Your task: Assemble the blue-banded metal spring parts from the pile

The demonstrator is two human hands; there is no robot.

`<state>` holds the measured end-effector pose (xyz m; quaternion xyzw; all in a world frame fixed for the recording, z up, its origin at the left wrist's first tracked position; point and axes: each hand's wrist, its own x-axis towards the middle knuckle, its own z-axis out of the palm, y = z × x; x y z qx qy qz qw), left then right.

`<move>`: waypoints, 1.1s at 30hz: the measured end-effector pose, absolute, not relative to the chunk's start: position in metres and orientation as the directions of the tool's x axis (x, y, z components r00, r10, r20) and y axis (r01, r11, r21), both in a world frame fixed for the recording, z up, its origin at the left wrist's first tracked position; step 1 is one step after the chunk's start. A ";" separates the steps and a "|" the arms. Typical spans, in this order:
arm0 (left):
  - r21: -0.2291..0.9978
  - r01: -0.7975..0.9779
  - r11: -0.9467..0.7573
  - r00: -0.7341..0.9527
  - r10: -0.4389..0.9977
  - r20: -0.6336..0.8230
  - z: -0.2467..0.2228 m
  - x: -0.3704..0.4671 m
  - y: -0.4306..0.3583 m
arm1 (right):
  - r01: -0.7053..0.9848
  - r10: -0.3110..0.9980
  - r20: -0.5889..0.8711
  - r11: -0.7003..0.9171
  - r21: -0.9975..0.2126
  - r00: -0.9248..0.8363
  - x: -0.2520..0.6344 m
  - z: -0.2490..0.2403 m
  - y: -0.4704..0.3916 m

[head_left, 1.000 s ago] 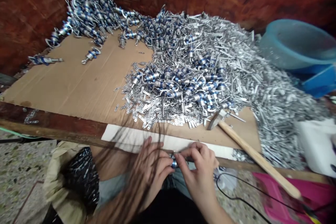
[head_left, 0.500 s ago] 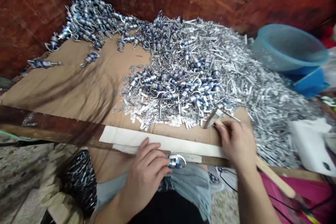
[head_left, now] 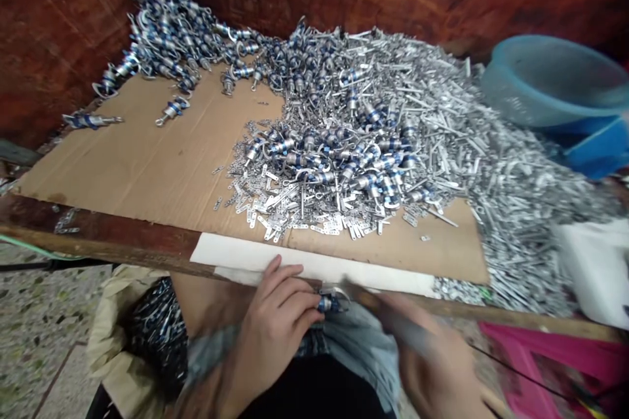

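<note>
My left hand (head_left: 282, 321) rests at the table's front edge, its fingers closed round a blue and silver metal fitting (head_left: 327, 303) with a curved silver piece at its right end. My right hand (head_left: 432, 353) is smeared by motion low on the right, gripping a hammer (head_left: 398, 324) whose blurred head is close to the fitting's right end. A white strip (head_left: 314, 266) lies along the front edge, just beyond my left hand. Behind it, similar blue and silver fittings (head_left: 354, 157) are heaped on brown cardboard (head_left: 122, 163).
Loose silver metal strips (head_left: 432, 111) spread over the right side of the table. A translucent blue basin (head_left: 550, 85) stands at the back right, above a blue container (head_left: 599, 147). A bag of dark parts (head_left: 157, 334) is below the table at the left.
My right hand has moved down and left from the white strip's right end, bringing the hammer beside the fitting. My left hand keeps its hold. The view has shifted slightly.
</note>
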<state>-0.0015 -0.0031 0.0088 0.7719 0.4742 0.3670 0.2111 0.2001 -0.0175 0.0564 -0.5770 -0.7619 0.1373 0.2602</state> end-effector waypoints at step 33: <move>0.675 0.494 -0.548 0.338 0.836 0.432 0.017 -0.010 -0.001 | 0.881 0.937 0.133 0.348 -0.320 -0.322 0.167 0.029 0.072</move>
